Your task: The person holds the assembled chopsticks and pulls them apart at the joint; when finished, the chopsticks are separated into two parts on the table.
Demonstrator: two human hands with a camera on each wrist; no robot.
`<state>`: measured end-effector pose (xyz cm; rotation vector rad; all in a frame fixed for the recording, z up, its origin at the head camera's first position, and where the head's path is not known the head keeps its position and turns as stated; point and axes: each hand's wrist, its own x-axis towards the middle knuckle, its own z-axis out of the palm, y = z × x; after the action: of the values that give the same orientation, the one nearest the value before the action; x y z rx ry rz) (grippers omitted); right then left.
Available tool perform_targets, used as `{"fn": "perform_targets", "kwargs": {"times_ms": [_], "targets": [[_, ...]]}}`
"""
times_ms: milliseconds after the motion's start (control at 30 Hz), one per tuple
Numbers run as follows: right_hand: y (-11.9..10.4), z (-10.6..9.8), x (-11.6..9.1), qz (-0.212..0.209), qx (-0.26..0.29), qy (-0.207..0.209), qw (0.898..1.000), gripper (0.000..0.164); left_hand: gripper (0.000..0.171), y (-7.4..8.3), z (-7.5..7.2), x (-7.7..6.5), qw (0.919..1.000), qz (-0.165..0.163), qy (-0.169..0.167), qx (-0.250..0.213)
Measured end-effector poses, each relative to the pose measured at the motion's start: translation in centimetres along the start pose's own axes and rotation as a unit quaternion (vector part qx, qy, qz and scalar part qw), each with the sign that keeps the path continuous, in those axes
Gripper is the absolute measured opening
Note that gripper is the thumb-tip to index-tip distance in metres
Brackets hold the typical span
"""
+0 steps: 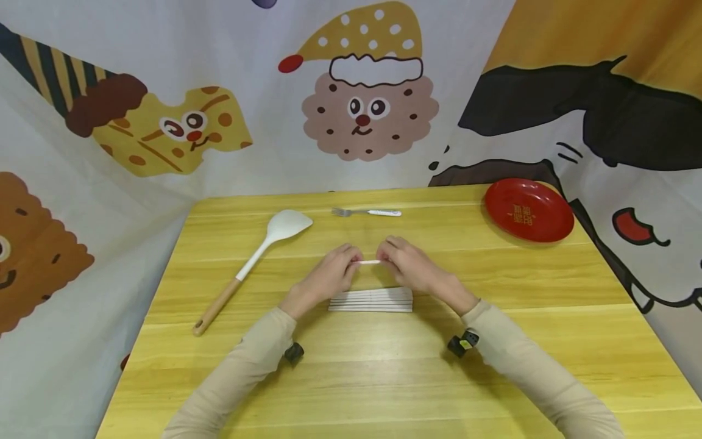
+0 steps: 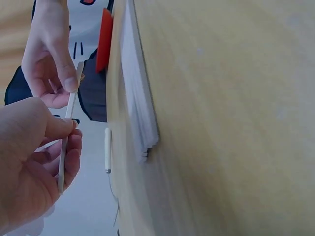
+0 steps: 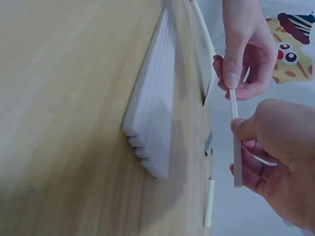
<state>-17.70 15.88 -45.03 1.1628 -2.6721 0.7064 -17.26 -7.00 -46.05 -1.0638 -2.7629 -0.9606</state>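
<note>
Both hands hold one thin, flat white strip (image 1: 370, 262) above the table. My left hand (image 1: 332, 269) pinches its left part between thumb and fingers. At its other end my right hand (image 1: 408, 263) pinches it the same way. The left wrist view shows the strip (image 2: 62, 164) running between my left hand (image 2: 29, 157) and my right hand (image 2: 48, 54). Below the hands, nearer the person, a row of white strips (image 1: 370, 301) lies close together on the table. Their stepped ends show in the right wrist view, where these strips (image 3: 152, 108) overlap.
A white spatula (image 1: 263, 249) with a wooden handle lies at the left. A fork (image 1: 366, 213) with a white handle is near the table's back edge. The red plate (image 1: 504, 222) sits at the back right. Behind the wooden table (image 1: 356, 378) hangs a printed cloth (image 1: 263, 73).
</note>
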Motion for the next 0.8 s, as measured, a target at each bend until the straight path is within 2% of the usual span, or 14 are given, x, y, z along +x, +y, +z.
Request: {"fn": "perform_targets", "kwargs": {"times_ms": [333, 533, 800], "targets": [[-0.4, 0.0, 0.6, 0.006, 0.010, 0.016, 1.000, 0.005, 0.007, 0.4, -0.3, 0.3, 0.9995, 0.001, 0.032, -0.003], [-0.5, 0.4, 0.6, -0.012, 0.072, 0.040, 0.997, 0.007, 0.004, 0.3, -0.3, 0.2, 0.9981, 0.008, 0.061, -0.010], [-0.3, 1.3, 0.3, -0.042, 0.087, 0.057, 0.994, 0.005, 0.010, 0.0, -0.1, -0.1, 0.9979, -0.013, 0.056, -0.028]]}}
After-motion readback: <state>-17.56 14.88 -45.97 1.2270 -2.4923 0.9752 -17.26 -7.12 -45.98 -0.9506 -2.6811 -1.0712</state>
